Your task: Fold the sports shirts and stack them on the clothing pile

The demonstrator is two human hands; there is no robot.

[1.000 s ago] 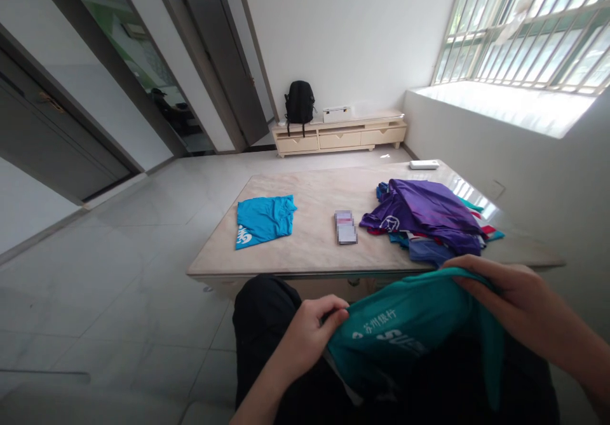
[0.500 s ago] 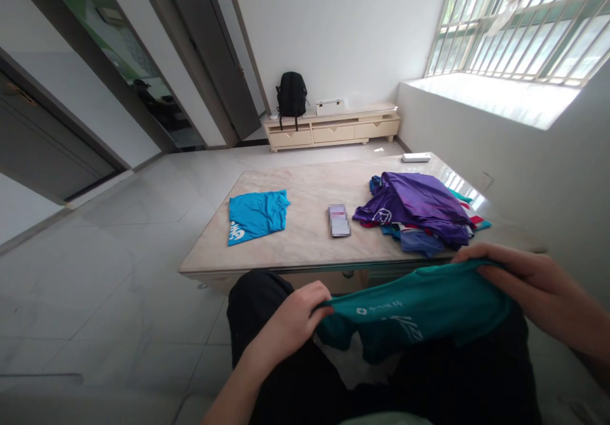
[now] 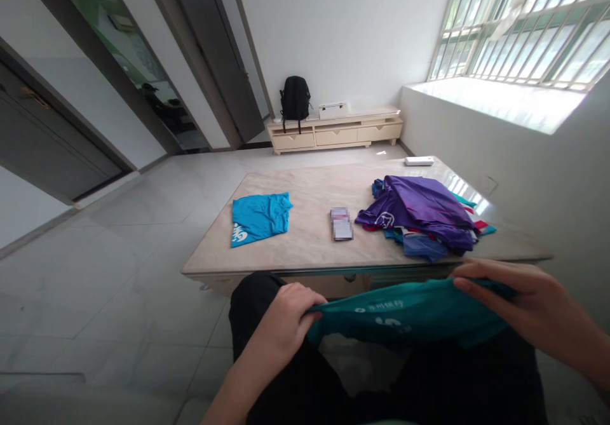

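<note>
A teal shirt (image 3: 405, 314) with white print stretches between my two hands above my lap. My left hand (image 3: 293, 314) pinches its left end between thumb and fingers. At the other end, my right hand (image 3: 515, 288) is closed on the cloth near the table's front edge. Beyond the right hand lies a heap of clothes, with a purple shirt (image 3: 424, 206) on top. A folded blue shirt (image 3: 261, 216) with white print rests flat on the left of the table. The lower part of the teal shirt is dark against my black trousers.
The stone-topped table (image 3: 305, 253) stands before my knees. On it are a phone-like object (image 3: 342, 224), blurred out, and a white oblong device (image 3: 419, 161) at the far edge. A low cabinet (image 3: 336, 136) with a black backpack (image 3: 295, 98) stands against the wall.
The teal shirt has dropped slightly and hangs shorter, with less of its lower part showing. Both hands keep hold of it. The view has shifted a little.
</note>
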